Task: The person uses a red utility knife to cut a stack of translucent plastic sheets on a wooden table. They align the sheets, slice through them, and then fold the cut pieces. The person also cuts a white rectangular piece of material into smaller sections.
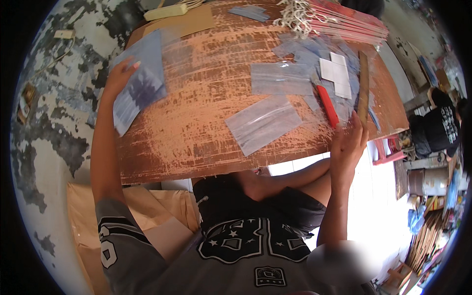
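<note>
My left hand [121,77] lies on a stack of clear bluish plastic sheets [142,73] at the table's left side, fingers outstretched over the top sheet. Near the right front edge is my right hand [350,140], its fingers apart and loosely bent. Its fingertips are beside the lower end of a red-handled cutter [327,105] and close to a long wooden strip [363,83]; whether they touch either, I cannot tell. Two cut clear plastic pieces, a straight one [281,78] and an angled one [264,125], lie left of the cutter.
Plastic scraps [295,48] and white cards [336,73] lie behind the cutter. Red rods with white cords [334,22] fill the far right corner. Brown cardboard [196,22] and a pale yellow block [166,12] are at the far left. A peeling wall [54,98] borders the table's left.
</note>
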### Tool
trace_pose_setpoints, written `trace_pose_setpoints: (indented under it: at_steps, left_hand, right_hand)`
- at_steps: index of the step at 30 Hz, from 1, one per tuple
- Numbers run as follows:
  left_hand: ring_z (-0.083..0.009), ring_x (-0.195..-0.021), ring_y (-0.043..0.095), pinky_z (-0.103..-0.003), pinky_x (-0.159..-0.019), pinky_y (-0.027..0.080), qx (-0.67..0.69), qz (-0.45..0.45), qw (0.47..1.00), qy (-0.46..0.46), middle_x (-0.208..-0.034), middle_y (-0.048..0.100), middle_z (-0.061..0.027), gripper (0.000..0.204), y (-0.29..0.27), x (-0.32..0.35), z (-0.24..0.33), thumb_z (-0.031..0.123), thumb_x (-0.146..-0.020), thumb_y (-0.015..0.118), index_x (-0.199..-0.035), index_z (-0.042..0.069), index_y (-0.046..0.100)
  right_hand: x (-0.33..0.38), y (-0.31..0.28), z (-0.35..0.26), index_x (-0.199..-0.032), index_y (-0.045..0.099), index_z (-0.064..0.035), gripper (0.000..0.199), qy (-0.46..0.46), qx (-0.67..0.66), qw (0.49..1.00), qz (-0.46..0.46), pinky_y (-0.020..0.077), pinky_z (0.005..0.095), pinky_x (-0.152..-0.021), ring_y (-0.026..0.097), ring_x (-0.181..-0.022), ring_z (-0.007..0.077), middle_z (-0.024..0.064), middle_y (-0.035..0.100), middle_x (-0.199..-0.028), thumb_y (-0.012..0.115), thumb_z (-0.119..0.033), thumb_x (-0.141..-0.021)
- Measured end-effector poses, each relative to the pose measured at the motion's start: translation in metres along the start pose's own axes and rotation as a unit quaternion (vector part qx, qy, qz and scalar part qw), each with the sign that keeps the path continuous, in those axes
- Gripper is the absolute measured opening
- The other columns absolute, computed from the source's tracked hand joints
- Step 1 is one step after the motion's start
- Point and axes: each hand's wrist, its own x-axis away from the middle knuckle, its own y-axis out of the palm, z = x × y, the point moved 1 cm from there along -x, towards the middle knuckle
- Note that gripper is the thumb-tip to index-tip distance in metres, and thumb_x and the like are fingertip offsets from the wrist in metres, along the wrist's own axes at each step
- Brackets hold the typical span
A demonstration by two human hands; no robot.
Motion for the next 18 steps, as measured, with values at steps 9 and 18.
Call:
trace_pose_setpoints:
  at_steps: [9,18]
  left_hand:
    - [-0.0326,-0.131,0.068,-0.046,-0.113,0.054,0.147,-0.111,0.949,0.255,-0.143,0.072,-0.0185,0.056,0.111,0.062,0.198,0.045,-0.105,0.078,-0.142,0.003,0.07]
    - [-0.0397,-0.149,0.053,-0.056,-0.123,0.042,0.008,-0.13,0.918,0.376,-0.158,0.058,-0.0252,0.098,0.187,0.074,0.292,0.062,-0.095,0.082,-0.17,0.012,0.044]
  right_hand:
    - [0.011,0.003,-0.013,-0.151,0.063,-0.005,0.049,0.006,-0.016,1.0,-0.001,0.048,0.0524,-0.11,0.062,-0.129,0.0418,0.0239,0.063,-0.139,0.073,-0.012,-0.104]
    - [0.019,-0.021,-0.02,-0.151,0.063,-0.0088,0.048,0.077,-0.006,0.996,-0.032,0.0566,0.0495,-0.1,0.067,-0.122,0.0386,0.0209,0.064,-0.136,0.073,-0.014,-0.105]
